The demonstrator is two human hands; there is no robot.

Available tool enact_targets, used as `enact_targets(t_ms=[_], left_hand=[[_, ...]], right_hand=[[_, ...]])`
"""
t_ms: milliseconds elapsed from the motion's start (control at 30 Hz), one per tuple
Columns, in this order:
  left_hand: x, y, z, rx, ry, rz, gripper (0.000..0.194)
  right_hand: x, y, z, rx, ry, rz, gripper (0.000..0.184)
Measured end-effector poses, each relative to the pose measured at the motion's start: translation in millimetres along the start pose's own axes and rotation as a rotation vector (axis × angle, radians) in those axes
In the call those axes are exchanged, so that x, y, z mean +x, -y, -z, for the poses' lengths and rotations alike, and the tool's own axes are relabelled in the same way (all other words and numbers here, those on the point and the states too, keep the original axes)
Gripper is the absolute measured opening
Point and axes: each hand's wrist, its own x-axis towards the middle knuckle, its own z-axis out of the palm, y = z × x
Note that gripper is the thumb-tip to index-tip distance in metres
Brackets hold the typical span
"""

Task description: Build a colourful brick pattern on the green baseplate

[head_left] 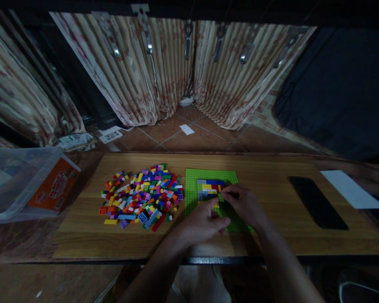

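Note:
A green baseplate [196, 185] lies on the wooden table [265, 176], with rows of coloured bricks [210, 188] pressed onto its middle. My right hand [244, 205] rests on the plate's right part, fingers pinched together at the edge of the brick rows; what they hold is hidden. My left hand [205, 221] sits at the plate's near edge, fingers curled, thumb pointing toward the bricks. A loose pile of small coloured bricks [142, 195] spreads to the left of the plate.
A black phone [317, 202] lies on the table's right side, beside a white sheet of paper [350, 188]. A clear plastic box with an orange label [28, 183] stands off the left end. Striped curtains [164, 67] hang behind, over a tiled floor.

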Motion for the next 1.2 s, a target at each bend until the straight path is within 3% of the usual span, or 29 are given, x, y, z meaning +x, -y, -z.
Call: enact_targets(t_ms=[167, 367, 600, 867, 1200], left_hand=[[0, 1, 0.2, 0.06, -0.01, 0.0, 0.063], [1, 5, -0.8, 0.222, -0.067, 0.039, 0.076], [0, 7, -3.6, 0.224, -0.138, 0.006, 0.074], [-2, 4, -5.4, 0.246, -0.122, 0.0, 0.072], [-2, -2, -6.3, 0.286, -0.108, 0.025, 0.069]], right_hand=[[0, 3, -3, -0.003, -0.043, -0.064, 0.016], [0, 6, -5, -0.035, -0.075, -0.092, 0.017], [0, 6, 2, -0.002, -0.042, -0.131, 0.019], [-1, 2, 3, -0.02, -0.024, -0.122, 0.015], [1, 3, 0, 0.061, -0.032, -0.215, 0.012]])
